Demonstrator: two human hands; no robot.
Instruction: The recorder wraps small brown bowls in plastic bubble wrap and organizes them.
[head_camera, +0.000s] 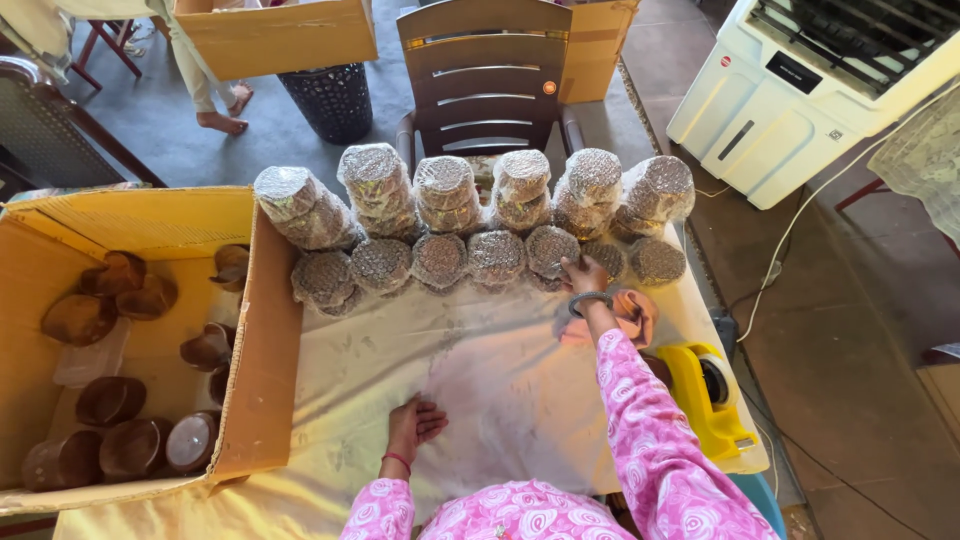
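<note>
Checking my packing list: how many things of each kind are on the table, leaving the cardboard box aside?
Bubble-wrapped bundles: 13
Yellow tape dispenser: 1
Pink cloth: 1
Total: 15

Your right hand covers part of the bubble-wrapped bundle under its fingers. What each wrap holds is blurred. Just beside that wrist, your sleeve hides part of the pink cloth. Far left of your grip, the cardboard box runs off frame.
</note>
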